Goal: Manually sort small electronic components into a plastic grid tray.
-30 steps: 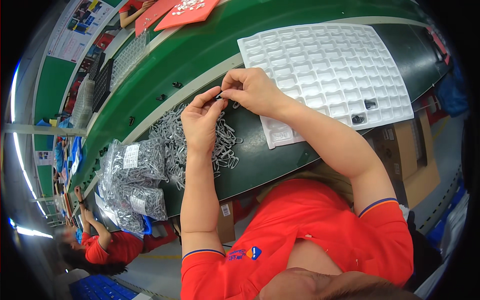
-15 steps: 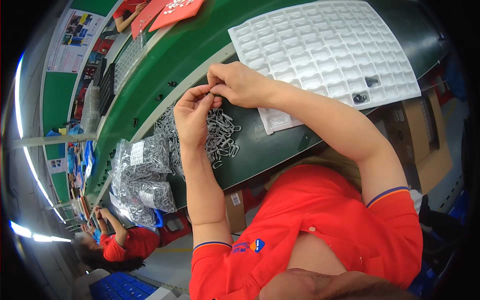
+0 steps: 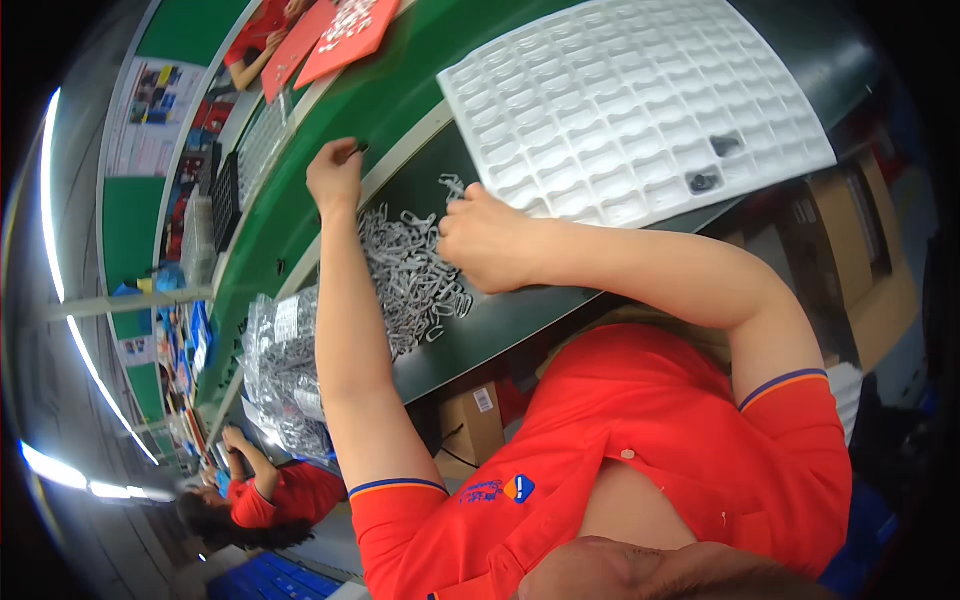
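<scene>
My left hand (image 3: pixel 335 178) reaches over the green belt (image 3: pixel 290 215), its fingers pinched on a small black part (image 3: pixel 359 148). My right hand (image 3: pixel 488 240) is low at the right side of a heap of grey metal clips (image 3: pixel 410 265). Its fingers are curled, and their tips are hidden beneath the hand. One loose grey clip (image 3: pixel 451 186) shows just beyond those fingers; whether they touch it I cannot tell. Right of the heap lies a white moulded tray (image 3: pixel 600 130) with rows of pockets. Two pockets hold dark parts (image 3: pixel 704 183).
Clear plastic bags of clips (image 3: pixel 283 345) lie left of my left forearm. Another black part (image 3: pixel 281 267) rests on the belt. Across the belt, a person's hands are near red boards (image 3: pixel 345 40). Another person in red (image 3: pixel 285 500) sits at lower left. Cardboard boxes (image 3: pixel 470 425) stand below the table.
My hands, together above the clips before, have moved apart. The left went up and left onto the belt and took a black part; the right came down beside the heap.
</scene>
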The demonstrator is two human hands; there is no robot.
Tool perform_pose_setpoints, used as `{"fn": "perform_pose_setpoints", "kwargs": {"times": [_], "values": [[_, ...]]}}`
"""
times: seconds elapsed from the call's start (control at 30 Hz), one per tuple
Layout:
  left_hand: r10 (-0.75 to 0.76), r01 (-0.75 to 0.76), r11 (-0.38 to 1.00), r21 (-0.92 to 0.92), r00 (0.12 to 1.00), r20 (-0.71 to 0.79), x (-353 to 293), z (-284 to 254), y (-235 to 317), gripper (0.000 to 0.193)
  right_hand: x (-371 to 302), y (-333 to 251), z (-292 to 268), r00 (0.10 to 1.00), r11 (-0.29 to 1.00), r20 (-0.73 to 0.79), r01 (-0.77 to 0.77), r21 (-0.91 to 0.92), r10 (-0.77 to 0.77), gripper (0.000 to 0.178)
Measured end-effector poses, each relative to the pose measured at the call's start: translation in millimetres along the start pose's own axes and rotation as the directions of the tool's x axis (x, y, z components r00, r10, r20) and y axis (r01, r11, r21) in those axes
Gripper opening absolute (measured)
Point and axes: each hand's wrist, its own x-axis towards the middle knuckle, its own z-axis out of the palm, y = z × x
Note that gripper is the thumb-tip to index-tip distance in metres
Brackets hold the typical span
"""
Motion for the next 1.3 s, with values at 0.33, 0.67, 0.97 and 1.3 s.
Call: {"fn": "perform_pose_setpoints", "kwargs": {"times": [0.33,0.67,0.97,1.3], "values": [[0.366,-0.273,0.927,-0.256,0.804,0.468,-50.6,71.5,223.9,0.022,5.7,5.0,39.8,0.993,0.962,-0.102,-0.029,0.273,0.059,0.017],[0.632,-0.672,0.685,-0.282,0.355,0.689,-132.7,157.1,334.4,0.016,1.2,17.2,10.6,0.975,0.991,-0.198,0.112,0.067,-0.097,0.022],[0.589,-0.62,0.747,-0.239,0.45,0.671,-136.5,146.6,326.3,0.015,0.9,21.2,1.9,0.956,0.964,-0.127,0.261,-0.039,-0.264,0.022],[0.308,-0.029,0.766,-0.642,0.894,0.327,-101.8,53.2,245.0,0.009,7.9,50.5,23.5,0.824,0.869,-0.547,0.156,0.47,0.147,0.01]]}}
